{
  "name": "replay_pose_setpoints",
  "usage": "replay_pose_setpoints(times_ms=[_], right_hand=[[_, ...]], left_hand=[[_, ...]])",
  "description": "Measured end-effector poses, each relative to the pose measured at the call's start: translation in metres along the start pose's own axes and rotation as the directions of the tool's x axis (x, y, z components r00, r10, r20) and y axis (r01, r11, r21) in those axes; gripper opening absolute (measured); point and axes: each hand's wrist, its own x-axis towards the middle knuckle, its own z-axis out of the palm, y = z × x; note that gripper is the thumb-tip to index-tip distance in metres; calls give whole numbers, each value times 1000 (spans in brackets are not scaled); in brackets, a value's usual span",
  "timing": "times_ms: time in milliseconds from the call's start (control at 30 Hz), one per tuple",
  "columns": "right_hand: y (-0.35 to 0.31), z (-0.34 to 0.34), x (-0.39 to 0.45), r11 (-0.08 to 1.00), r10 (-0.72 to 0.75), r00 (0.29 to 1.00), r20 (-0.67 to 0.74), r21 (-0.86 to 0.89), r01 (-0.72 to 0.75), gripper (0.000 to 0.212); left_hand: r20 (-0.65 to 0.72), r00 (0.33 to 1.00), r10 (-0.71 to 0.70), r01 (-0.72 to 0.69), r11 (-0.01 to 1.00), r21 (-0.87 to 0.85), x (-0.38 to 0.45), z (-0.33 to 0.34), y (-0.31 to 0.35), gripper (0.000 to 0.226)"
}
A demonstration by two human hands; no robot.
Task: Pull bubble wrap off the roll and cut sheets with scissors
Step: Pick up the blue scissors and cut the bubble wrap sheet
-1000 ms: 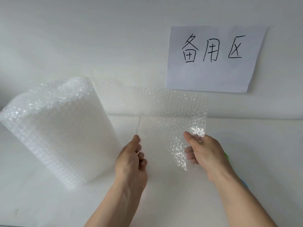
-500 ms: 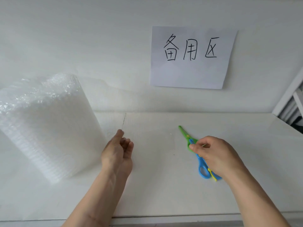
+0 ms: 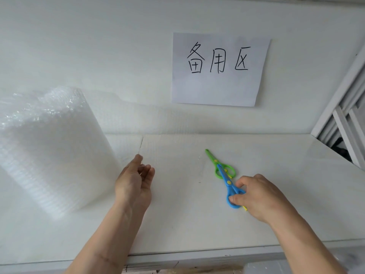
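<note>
A big roll of clear bubble wrap (image 3: 49,147) stands upright on the white table (image 3: 177,224) at the left. A loose length of wrap (image 3: 158,119) trails from it to the right along the wall, faint and hard to see. My left hand (image 3: 136,180) hovers beside the roll with thumb up and fingers relaxed; nothing visible is held in it. Green scissors (image 3: 217,164) lie right of centre, with blue scissors (image 3: 227,180) lying across their handle. My right hand (image 3: 260,196) grips the blue handle loop with thumb and fingers.
A paper sign with handwritten characters (image 3: 219,70) is stuck on the wall behind. A seam (image 3: 141,143) runs across the tabletop near my left thumb. A white frame (image 3: 343,123) stands past the table's right corner. The front edge (image 3: 177,254) lies close below my forearms.
My right hand let go of the pulled wrap sheet, which fell back toward the wall, then came down on the scissors and slid to the blue handle. My left fingers uncurled.
</note>
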Motion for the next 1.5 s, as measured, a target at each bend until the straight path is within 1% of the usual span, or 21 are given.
replay_pose_setpoints(times_ms=[333, 433, 467, 500, 533, 567, 633, 667, 733, 833, 900, 933, 1000, 1067, 1100, 1133, 1233, 1267, 1367, 1500], right_hand=[[-5, 0, -1, 996, -76, 997, -25, -40, 75, 30], [-5, 1, -1, 994, -105, 994, -9, -23, 105, 35], [-4, 2, -1, 994, -112, 994, 2, 10, 112, 37], [-4, 4, -1, 990, -114, 993, 15, 81, 113, 37], [-4, 5, 0, 975, -125, 992, 31, 188, 117, 33], [-6, 5, 0, 943, -147, 988, 50, 310, 125, 25], [-12, 1, -2, 834, -199, 977, 75, 536, 129, 11], [-15, 0, -4, 776, -213, 974, 77, 620, 121, 10], [-21, 0, -5, 677, -215, 974, 73, 730, 95, 16], [-32, 11, -5, 551, -210, 974, 82, 833, 49, 14], [-42, 20, -3, 441, -210, 971, 112, 897, -9, 16], [-47, 24, -2, 349, -205, 969, 136, 935, -58, 13], [-57, 29, 0, 99, -203, 953, 223, 973, -207, 11], [-65, 32, 2, -127, -241, 923, 301, 933, -337, 12], [-67, 34, 3, -204, -271, 908, 320, 902, -380, 18], [-69, 36, 6, -250, -303, 893, 331, 877, -410, 25], [-74, 41, 8, -288, -413, 848, 331, 836, -467, 59], [-75, 43, 9, -293, -443, 833, 331, 825, -484, 64], [-80, 50, 9, -306, -498, 796, 344, 789, -533, 68], [-88, 55, 5, -319, -565, 748, 349, 744, -587, 63]], left_hand=[[26, 1000, -11, 10, 1000, 14, 2, -3, 0, 8], [31, 1000, -4, 4, 1000, 18, 1, -3, 0, 7], [32, 999, -2, 1, 1000, 18, 1, -3, 0, 7], [34, 999, 0, -1, 1000, 19, 1, -2, 0, 6], [37, 999, 2, -3, 1000, 18, 1, -3, 0, 6], [39, 999, 4, -5, 1000, 18, 1, -2, 0, 6], [42, 999, 8, -9, 1000, 18, 1, -2, -1, 5], [43, 999, 10, -11, 1000, 20, 1, -2, -1, 5], [43, 999, 15, -16, 1000, 23, 1, -2, -1, 5], [47, 999, 20, -21, 1000, 22, 2, -1, -2, 7], [45, 999, 22, -23, 1000, 19, 2, -2, -2, 7], [43, 999, 22, -23, 1000, 18, 2, -1, -2, 6], [40, 999, 20, -20, 1000, 16, 2, -1, -2, 5], [42, 999, 21, -21, 1000, 12, 3, -2, -2, 6], [43, 999, 22, -23, 1000, 10, 4, -2, -2, 7], [43, 999, 23, -24, 1000, 7, 4, -2, -2, 7], [31, 999, 26, -26, 1000, -6, 4, -1, -2, 6], [27, 999, 26, -26, 1000, -9, 4, -1, -2, 6], [18, 999, 27, -26, 1000, -17, 5, 0, -2, 6], [14, 1000, 22, -22, 999, -27, 4, 1, -2, 8]])
